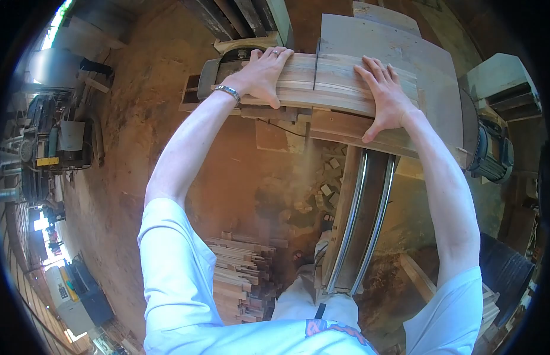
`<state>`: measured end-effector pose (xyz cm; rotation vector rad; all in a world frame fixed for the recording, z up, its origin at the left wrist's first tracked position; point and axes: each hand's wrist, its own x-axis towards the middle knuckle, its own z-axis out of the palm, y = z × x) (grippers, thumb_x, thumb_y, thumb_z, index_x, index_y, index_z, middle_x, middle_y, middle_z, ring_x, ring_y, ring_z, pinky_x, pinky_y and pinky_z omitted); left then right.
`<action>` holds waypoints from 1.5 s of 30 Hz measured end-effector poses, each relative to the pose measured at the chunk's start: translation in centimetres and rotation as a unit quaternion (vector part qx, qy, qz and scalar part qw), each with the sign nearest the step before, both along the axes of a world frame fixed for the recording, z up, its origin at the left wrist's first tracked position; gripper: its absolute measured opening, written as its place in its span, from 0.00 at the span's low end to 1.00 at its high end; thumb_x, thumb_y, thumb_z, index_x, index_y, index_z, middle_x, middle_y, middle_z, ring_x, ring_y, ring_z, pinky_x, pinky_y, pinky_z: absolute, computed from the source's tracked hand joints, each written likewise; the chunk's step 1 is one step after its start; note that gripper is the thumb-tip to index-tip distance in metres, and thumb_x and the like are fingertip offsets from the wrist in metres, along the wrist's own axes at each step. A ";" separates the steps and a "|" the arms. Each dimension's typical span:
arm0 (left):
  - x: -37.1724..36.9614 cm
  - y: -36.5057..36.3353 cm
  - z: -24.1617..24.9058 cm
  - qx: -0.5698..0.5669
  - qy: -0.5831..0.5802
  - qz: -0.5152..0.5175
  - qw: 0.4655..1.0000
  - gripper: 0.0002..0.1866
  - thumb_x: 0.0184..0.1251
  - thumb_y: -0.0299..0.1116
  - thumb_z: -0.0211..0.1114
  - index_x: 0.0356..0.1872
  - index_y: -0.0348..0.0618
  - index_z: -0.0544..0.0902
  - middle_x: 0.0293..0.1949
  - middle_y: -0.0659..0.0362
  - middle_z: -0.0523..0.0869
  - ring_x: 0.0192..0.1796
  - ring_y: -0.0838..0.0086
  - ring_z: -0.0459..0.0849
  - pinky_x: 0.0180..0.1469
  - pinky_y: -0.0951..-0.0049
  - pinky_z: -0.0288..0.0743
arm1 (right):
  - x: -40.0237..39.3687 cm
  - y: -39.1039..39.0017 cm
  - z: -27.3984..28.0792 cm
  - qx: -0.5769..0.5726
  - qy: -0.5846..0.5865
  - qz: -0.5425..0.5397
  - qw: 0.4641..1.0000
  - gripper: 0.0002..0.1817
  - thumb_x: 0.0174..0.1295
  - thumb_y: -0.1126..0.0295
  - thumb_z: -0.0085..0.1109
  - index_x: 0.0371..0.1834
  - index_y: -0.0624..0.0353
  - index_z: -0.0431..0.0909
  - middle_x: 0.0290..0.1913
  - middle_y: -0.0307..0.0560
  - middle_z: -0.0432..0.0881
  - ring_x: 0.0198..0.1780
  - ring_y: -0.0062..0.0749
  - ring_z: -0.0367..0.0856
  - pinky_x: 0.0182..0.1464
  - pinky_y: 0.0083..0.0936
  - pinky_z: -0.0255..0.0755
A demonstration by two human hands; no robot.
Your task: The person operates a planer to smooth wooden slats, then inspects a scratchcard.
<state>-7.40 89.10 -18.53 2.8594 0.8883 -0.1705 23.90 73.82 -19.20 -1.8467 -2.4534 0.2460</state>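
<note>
A row of pale wooden strips (337,74) lies side by side across a saw table (375,38), under both hands. A thin dark slot line crosses the strips between the hands. My left hand (260,77), with a watch at the wrist, rests spread on their left end, fingers toward the far edge and thumb toward me. On the right part, my right hand (386,94) lies with fingers spread on top. Its thumb reaches down to the wooden front rail (340,125) of the table. Neither hand has its fingers closed.
Two metal rails (349,219) run from the table toward my body. A motor (491,151) sits at the right. Stacked wooden strips (236,269) lie on the floor below, with small offcuts (328,189) near the rails. Machinery (68,139) stands at the left.
</note>
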 end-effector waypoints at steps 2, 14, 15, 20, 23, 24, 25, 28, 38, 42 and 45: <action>0.1 0.5 0.2 -0.001 0.006 0.010 1.000 0.70 0.24 0.41 0.83 0.78 0.39 0.55 0.76 0.43 0.64 0.79 0.52 0.60 0.78 0.45 0.54 | 0.3 0.7 0.0 -0.003 -0.005 -0.003 1.000 0.87 0.13 0.44 0.91 0.86 0.47 0.45 0.86 0.59 0.43 0.87 0.51 0.37 0.87 0.54 0.29; -4.8 -3.5 2.0 -0.018 -0.124 0.175 0.977 0.68 0.31 0.40 0.82 0.80 0.40 0.53 0.76 0.41 0.64 0.81 0.47 0.59 0.82 0.42 0.48 | 2.7 7.6 -1.4 -0.005 0.008 -0.043 0.999 0.87 0.15 0.39 0.88 0.85 0.55 0.45 0.85 0.60 0.46 0.87 0.53 0.39 0.86 0.56 0.32; -6.8 -5.5 1.5 -0.058 -0.173 0.178 0.967 0.67 0.30 0.39 0.82 0.80 0.40 0.54 0.76 0.42 0.65 0.80 0.46 0.60 0.82 0.43 0.47 | 2.6 8.3 -1.5 -0.008 0.021 -0.064 0.998 0.87 0.15 0.39 0.88 0.85 0.56 0.45 0.85 0.59 0.48 0.86 0.54 0.41 0.85 0.56 0.35; -12.9 -27.0 -0.7 -0.318 -0.375 0.339 0.802 0.75 0.22 0.43 0.90 0.81 0.39 0.55 0.75 0.49 0.69 0.78 0.57 0.68 0.80 0.56 0.60 | 1.0 9.6 0.1 -0.020 0.030 -0.145 0.989 0.84 0.16 0.36 0.87 0.82 0.63 0.52 0.79 0.60 0.59 0.81 0.54 0.53 0.80 0.55 0.46; -16.1 -42.1 -1.6 -0.431 -0.443 0.418 0.666 0.77 0.25 0.44 0.93 0.82 0.37 0.53 0.75 0.50 0.69 0.77 0.59 0.69 0.79 0.57 0.63 | 0.2 8.1 -0.2 -0.026 0.039 -0.144 0.988 0.82 0.15 0.37 0.88 0.80 0.64 0.55 0.76 0.63 0.61 0.80 0.56 0.55 0.79 0.56 0.47; -17.6 -46.9 -2.4 -0.454 -0.441 0.446 0.632 0.74 0.29 0.43 0.92 0.82 0.36 0.54 0.74 0.50 0.71 0.76 0.60 0.71 0.78 0.58 0.65 | -0.2 7.1 0.3 -0.039 0.033 -0.141 0.989 0.82 0.15 0.37 0.88 0.80 0.64 0.55 0.76 0.63 0.61 0.79 0.57 0.55 0.79 0.57 0.47; -18.0 -50.9 -2.0 -0.483 -0.446 0.480 0.580 0.71 0.31 0.42 0.92 0.80 0.35 0.57 0.71 0.49 0.73 0.73 0.59 0.73 0.77 0.58 0.67 | -1.0 6.0 0.8 -0.052 0.026 -0.136 0.989 0.82 0.15 0.37 0.88 0.80 0.64 0.55 0.76 0.64 0.61 0.79 0.57 0.55 0.79 0.57 0.48; -19.1 -58.3 -0.6 -0.496 -0.475 0.528 0.500 0.59 0.36 0.40 0.85 0.75 0.34 0.65 0.64 0.50 0.80 0.64 0.59 0.82 0.67 0.59 0.78 | -2.9 2.0 1.5 -0.084 0.009 -0.124 0.989 0.82 0.16 0.36 0.88 0.80 0.64 0.54 0.77 0.65 0.60 0.80 0.61 0.54 0.81 0.62 0.45; -26.7 -63.3 -2.9 -0.410 -0.580 0.579 0.400 0.47 0.42 0.28 0.73 0.72 0.36 0.69 0.61 0.50 0.82 0.62 0.56 0.82 0.65 0.58 0.79 | -11.6 -18.3 1.9 -0.136 -0.081 -0.049 0.986 0.85 0.17 0.37 0.88 0.81 0.68 0.48 0.73 0.68 0.63 0.78 0.62 0.58 0.81 0.65 0.45; -29.9 -66.0 -3.7 -0.378 -0.612 0.583 0.378 0.47 0.44 0.33 0.72 0.73 0.36 0.69 0.62 0.49 0.80 0.63 0.55 0.81 0.66 0.57 0.78 | -15.1 -27.6 2.9 -0.094 -0.045 -0.019 0.994 0.81 0.20 0.42 0.87 0.81 0.68 0.49 0.69 0.67 0.66 0.76 0.60 0.61 0.79 0.64 0.50; -31.6 -67.6 -3.7 -0.362 -0.626 0.587 0.363 0.47 0.45 0.37 0.72 0.73 0.36 0.69 0.63 0.48 0.79 0.64 0.55 0.81 0.66 0.55 0.78 | -17.6 -31.6 3.8 -0.139 -0.050 -0.023 0.989 0.79 0.23 0.42 0.86 0.81 0.68 0.51 0.68 0.66 0.67 0.75 0.60 0.62 0.77 0.61 0.53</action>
